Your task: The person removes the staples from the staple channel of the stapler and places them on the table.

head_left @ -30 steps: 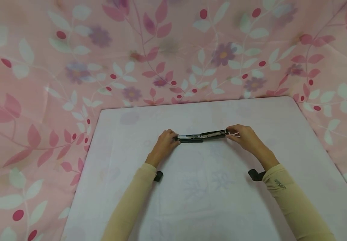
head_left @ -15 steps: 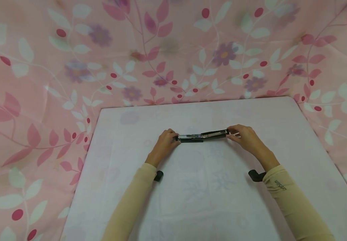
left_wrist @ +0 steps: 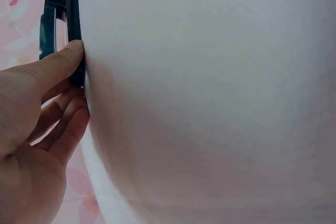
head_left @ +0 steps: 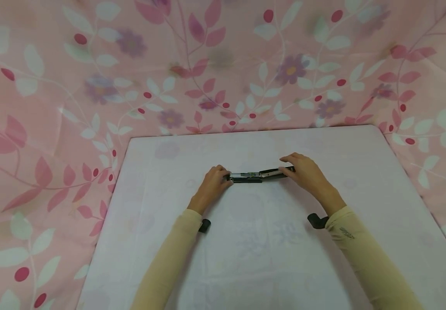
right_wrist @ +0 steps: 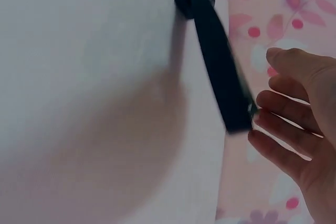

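Observation:
A black stapler [head_left: 245,180] lies opened out lengthwise near the middle of the table in the head view, metal strip showing inside. Its cover [right_wrist: 219,72] is swung back to the right and slants upward from the hinge. My left hand [head_left: 211,183] grips the left end of the stapler; the left wrist view shows the thumb on its black base [left_wrist: 75,19] and the other fingers curled below. Around the tip of the cover, my right hand [head_left: 309,172] has its fingers spread and loosely bent, pinching nothing. In the right wrist view, fingertips [right_wrist: 265,119] are right beside that tip.
A white cloth covers the table [head_left: 242,258]. Pink floral fabric [head_left: 223,64] hangs behind it and along both sides. A black wrist mount [head_left: 317,221] sticks out from the right sleeve, another one [head_left: 205,225] from the left.
My right hand has let go of the cover's end and shifted left and slightly up, its fingers spreading. My left hand keeps its grip, and the stapler stays nearly where it was.

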`<action>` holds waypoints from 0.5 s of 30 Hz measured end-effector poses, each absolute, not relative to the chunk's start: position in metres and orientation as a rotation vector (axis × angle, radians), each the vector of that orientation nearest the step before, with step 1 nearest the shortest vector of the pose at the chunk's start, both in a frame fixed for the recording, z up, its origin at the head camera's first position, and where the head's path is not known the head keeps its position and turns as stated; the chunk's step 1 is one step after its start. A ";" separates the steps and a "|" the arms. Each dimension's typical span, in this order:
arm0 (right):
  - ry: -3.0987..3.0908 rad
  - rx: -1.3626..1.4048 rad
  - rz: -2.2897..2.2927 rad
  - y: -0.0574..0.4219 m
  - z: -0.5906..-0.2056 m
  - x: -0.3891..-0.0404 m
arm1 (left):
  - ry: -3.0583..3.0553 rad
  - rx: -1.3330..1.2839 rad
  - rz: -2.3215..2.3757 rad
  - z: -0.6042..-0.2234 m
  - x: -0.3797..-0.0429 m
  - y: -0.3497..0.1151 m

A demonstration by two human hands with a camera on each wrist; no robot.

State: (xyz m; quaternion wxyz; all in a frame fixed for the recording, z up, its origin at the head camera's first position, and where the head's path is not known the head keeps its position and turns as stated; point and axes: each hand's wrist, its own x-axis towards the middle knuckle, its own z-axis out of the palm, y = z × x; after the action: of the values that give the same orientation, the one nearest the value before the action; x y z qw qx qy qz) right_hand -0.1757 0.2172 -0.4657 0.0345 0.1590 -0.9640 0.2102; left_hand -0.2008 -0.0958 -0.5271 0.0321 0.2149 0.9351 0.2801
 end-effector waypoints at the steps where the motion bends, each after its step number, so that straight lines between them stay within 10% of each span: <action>1: -2.958 0.506 0.620 0.211 -0.464 -0.177 | 2.879 0.660 0.863 -0.527 -0.201 -0.096; 15: -2.953 0.799 0.421 0.132 -0.477 -0.187 | 2.881 0.636 0.829 -0.525 -0.202 -0.094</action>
State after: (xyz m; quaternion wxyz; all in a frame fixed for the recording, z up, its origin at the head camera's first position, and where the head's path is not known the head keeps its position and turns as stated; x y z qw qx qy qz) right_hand -0.1866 0.1323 -0.4770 0.0267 0.2587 -0.9559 0.1362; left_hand -0.2018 -0.0942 -0.5252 0.0386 0.2074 0.9394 0.2702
